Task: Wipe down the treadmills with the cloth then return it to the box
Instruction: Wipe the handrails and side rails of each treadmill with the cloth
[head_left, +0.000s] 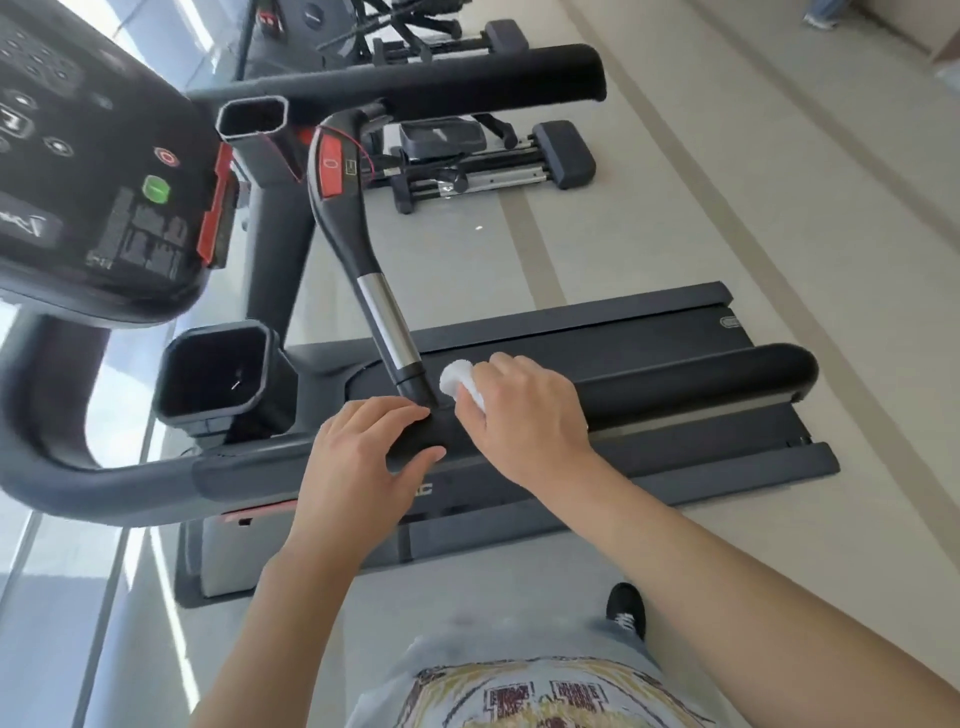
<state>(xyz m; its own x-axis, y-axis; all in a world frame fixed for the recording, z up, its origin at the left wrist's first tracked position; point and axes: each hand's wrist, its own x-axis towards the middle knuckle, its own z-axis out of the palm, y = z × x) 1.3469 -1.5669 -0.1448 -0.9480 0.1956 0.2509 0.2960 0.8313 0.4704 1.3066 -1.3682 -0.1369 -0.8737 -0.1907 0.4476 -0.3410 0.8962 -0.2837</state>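
A dark grey treadmill (675, 332) fills the middle of the head view. Its near padded handrail (701, 379) runs left to right. My right hand (524, 415) holds a crumpled white cloth (460, 382) against this handrail, just right of where the angled black and silver grip bar (384, 317) joins it. My left hand (363, 457) rests on the handrail left of that joint, thumb underneath and fingers over the top. No box is in view.
The console (88, 171) with green and red buttons is at upper left, a cup holder (218, 374) below it. The far handrail (467, 73) crosses the top. A small exercise machine (488, 161) stands on the pale floor beyond. My black shoe (626, 610) is on the floor.
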